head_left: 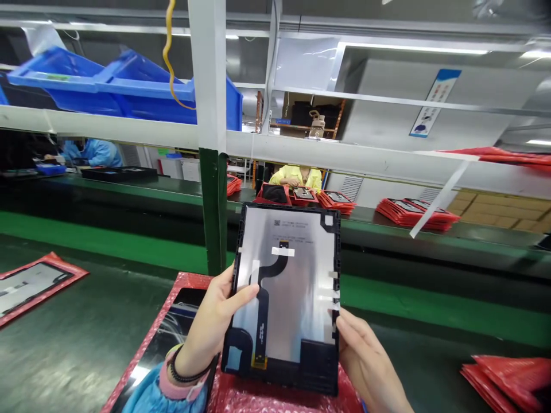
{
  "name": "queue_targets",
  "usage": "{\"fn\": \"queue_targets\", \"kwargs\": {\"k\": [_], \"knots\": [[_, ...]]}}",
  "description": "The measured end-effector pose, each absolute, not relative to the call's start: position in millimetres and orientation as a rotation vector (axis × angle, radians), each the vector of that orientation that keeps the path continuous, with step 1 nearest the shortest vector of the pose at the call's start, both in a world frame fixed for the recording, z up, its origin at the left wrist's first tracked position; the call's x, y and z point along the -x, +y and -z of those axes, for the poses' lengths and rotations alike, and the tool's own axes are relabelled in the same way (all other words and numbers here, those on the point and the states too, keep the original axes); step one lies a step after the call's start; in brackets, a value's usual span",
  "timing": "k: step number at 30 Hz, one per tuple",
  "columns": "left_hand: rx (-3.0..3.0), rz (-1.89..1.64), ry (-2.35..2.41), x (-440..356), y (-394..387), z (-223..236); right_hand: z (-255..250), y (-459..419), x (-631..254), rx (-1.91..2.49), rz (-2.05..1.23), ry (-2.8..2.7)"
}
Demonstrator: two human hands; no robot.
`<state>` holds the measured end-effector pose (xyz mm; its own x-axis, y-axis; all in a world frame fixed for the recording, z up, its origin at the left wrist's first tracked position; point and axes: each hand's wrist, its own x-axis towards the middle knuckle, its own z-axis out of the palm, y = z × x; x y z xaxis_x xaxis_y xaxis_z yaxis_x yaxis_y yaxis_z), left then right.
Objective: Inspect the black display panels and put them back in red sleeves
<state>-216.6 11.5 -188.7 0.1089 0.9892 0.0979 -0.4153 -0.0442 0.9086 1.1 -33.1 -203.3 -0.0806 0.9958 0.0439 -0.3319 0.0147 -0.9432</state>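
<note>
Between my two hands a tablet screen panel (297, 298) is raised, its metal back toward me. A black ribbon cable runs down that back, with strips of white tape on it. My left hand (217, 312) grips the left edge, thumb lying over the back by the cable. On the right edge, my right hand (365, 355) holds lower down, its fingers partly hidden behind the panel. Below it lies red bubble wrap (241, 394). Under my left forearm, a dark glossy panel (181, 321) rests on a red bubble-wrap sheet.
Another panel (30, 287) lies on red wrap at the left. Red bubble bags (508, 378) are at the lower right. A green-and-white post (213, 212) rises ahead; blue bins (107, 86) sit overhead. Across the bench, a person in yellow (279, 175) works behind red-wrapped stacks (413, 215).
</note>
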Motion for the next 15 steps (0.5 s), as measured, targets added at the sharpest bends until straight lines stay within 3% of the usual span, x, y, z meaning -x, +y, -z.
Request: {"fn": "queue_targets", "kwargs": {"k": [11, 15], "knots": [[-1.25, -1.406, 0.864, 215.2, 1.9, 188.2, 220.3, -21.6, -14.5, 0.792, -1.426, -0.806], [-1.806, -1.671, 1.004, 223.4, -2.9, 186.3, 205.7, -24.7, -13.5, 0.674, -1.375, -0.883]]}}
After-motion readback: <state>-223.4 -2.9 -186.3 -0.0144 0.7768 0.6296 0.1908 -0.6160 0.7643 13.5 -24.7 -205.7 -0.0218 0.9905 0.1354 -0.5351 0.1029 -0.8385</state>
